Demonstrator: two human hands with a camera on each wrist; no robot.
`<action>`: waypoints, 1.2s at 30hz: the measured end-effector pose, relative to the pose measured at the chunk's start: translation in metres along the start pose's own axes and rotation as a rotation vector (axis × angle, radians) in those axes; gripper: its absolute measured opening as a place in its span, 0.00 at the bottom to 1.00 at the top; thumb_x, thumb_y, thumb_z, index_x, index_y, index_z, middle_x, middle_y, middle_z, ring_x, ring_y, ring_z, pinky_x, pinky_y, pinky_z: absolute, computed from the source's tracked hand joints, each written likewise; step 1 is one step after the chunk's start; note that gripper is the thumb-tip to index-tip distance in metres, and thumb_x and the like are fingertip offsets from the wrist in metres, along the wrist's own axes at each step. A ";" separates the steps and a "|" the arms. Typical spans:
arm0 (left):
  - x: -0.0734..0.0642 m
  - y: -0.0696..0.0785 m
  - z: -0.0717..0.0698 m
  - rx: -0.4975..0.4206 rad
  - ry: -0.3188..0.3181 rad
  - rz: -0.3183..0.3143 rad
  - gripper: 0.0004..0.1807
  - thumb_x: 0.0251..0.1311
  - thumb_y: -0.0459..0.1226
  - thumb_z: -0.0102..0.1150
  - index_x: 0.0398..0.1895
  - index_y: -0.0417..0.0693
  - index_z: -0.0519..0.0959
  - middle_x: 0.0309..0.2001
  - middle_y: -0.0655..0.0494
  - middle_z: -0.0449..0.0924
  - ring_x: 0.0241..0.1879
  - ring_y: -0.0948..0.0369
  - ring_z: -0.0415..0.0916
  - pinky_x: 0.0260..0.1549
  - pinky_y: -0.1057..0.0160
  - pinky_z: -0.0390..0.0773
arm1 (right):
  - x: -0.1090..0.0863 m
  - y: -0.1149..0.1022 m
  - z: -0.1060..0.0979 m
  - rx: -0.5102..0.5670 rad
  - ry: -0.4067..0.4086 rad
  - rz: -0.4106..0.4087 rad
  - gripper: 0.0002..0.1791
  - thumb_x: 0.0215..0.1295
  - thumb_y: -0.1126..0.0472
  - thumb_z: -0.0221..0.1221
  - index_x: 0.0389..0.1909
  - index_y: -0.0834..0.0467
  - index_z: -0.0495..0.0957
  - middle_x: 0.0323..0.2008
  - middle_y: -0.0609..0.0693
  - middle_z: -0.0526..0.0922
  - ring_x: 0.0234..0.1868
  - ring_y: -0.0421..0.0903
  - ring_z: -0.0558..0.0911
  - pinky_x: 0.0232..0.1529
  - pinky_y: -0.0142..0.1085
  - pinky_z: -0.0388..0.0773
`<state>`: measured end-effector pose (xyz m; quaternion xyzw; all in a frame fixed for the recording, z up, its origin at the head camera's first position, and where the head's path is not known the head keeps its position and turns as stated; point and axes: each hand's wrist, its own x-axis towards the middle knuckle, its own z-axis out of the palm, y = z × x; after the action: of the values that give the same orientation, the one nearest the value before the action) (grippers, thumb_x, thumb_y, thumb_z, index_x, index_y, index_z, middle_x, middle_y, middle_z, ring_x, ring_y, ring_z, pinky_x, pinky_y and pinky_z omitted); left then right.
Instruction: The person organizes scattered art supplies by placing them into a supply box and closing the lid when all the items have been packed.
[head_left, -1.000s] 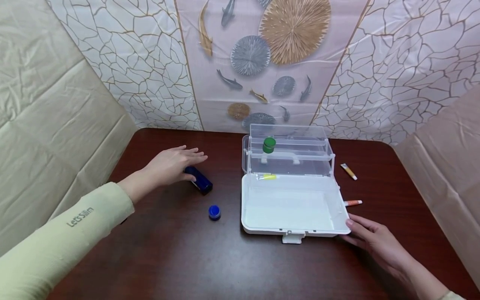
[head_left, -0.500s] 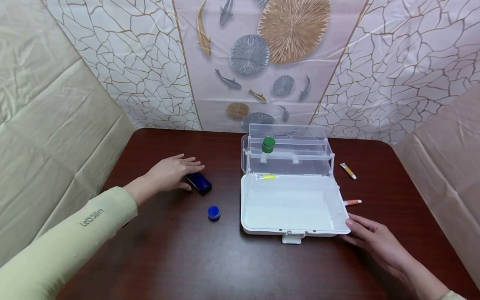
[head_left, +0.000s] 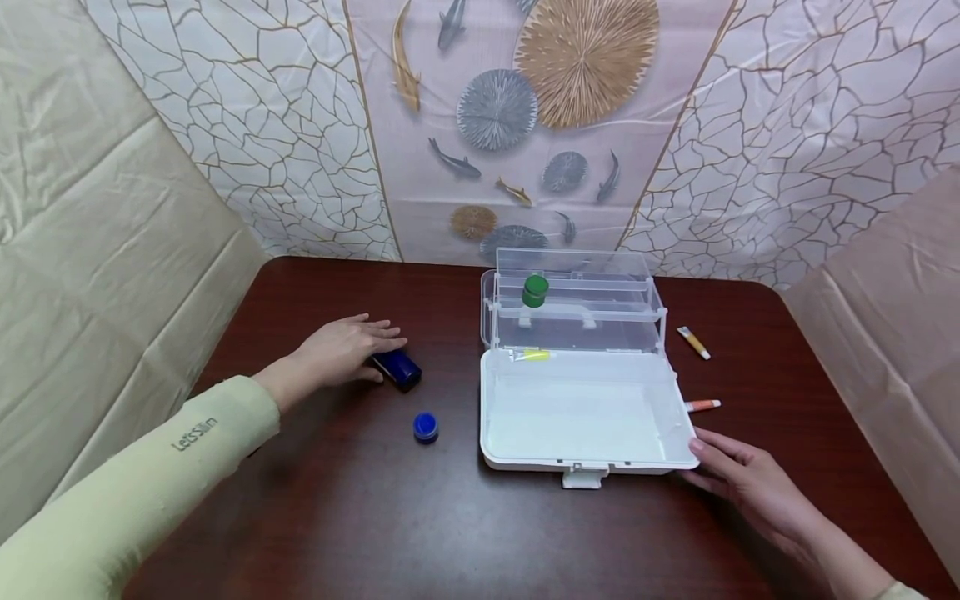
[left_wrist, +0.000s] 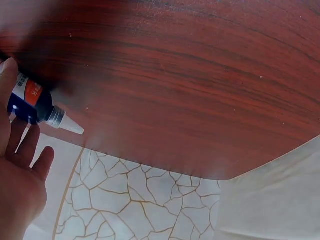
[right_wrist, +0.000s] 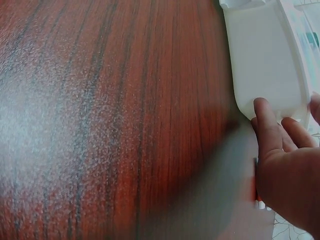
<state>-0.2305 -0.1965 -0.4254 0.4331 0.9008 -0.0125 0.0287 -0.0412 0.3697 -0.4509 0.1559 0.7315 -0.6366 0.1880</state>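
Left hand (head_left: 337,352): lies over a dark blue bottle (head_left: 399,369), thumb on one side and fingers on the other, holding it narrowly. Bottle is smooth and glossy, on its side, with a pale tapered nozzle (left_wrist: 72,124). Its label (left_wrist: 30,91) shows white and orange areas; the print is too small to read.

Right hand (head_left: 765,493): grips the near corner of an open white plastic box (head_left: 585,421), thumb at the rim, fingers below. Box is rectangular with rounded corners; clear plastic trays (head_left: 600,315) rise at its far side.

Between the hands: a small round blue jar (head_left: 426,427), nearer the left. Farther out, a green jar (head_left: 536,290) among the trays and a yellow tube (head_left: 536,355) at their foot.

Just beyond the right hand: an orange tube (head_left: 702,406); farther, a yellow-orange tube (head_left: 693,342).

Left sleeve (head_left: 172,467): cream fabric, dark lettering reads "Let's Slim". Table (head_left: 337,533) beneath both hands: reddish-brown, streaked wood grain, semi-gloss.
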 end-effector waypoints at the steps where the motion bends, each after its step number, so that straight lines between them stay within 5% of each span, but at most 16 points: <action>1: 0.000 0.000 0.001 0.001 -0.002 -0.004 0.37 0.61 0.45 0.78 0.73 0.43 0.78 0.71 0.42 0.78 0.74 0.46 0.72 0.75 0.39 0.67 | 0.000 0.000 0.000 0.000 0.000 0.002 0.41 0.84 0.57 0.57 0.81 0.76 0.49 0.62 0.48 0.81 0.52 0.37 0.88 0.57 0.42 0.87; 12: -0.001 0.001 0.006 0.015 0.033 -0.031 0.32 0.67 0.47 0.74 0.70 0.43 0.80 0.67 0.42 0.81 0.71 0.47 0.76 0.74 0.41 0.69 | 0.000 -0.002 0.003 -0.033 0.001 -0.004 0.40 0.85 0.56 0.56 0.81 0.75 0.50 0.65 0.52 0.80 0.52 0.34 0.86 0.58 0.41 0.86; 26: -0.004 0.008 0.016 -0.039 0.159 -0.089 0.31 0.67 0.51 0.73 0.65 0.41 0.84 0.60 0.43 0.87 0.63 0.47 0.83 0.70 0.43 0.75 | -0.001 -0.002 0.003 -0.036 0.004 0.009 0.40 0.85 0.56 0.55 0.81 0.75 0.49 0.66 0.52 0.79 0.52 0.35 0.87 0.58 0.41 0.86; 36: -0.006 0.007 0.021 -0.053 0.149 -0.075 0.30 0.66 0.47 0.74 0.66 0.39 0.83 0.64 0.42 0.84 0.65 0.47 0.82 0.70 0.43 0.74 | 0.000 -0.004 0.002 -0.044 0.012 0.044 0.41 0.85 0.54 0.55 0.82 0.74 0.48 0.68 0.55 0.77 0.52 0.35 0.87 0.58 0.42 0.86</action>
<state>-0.2207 -0.1980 -0.4456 0.3978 0.9160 0.0428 -0.0274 -0.0429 0.3670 -0.4479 0.1718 0.7428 -0.6150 0.2011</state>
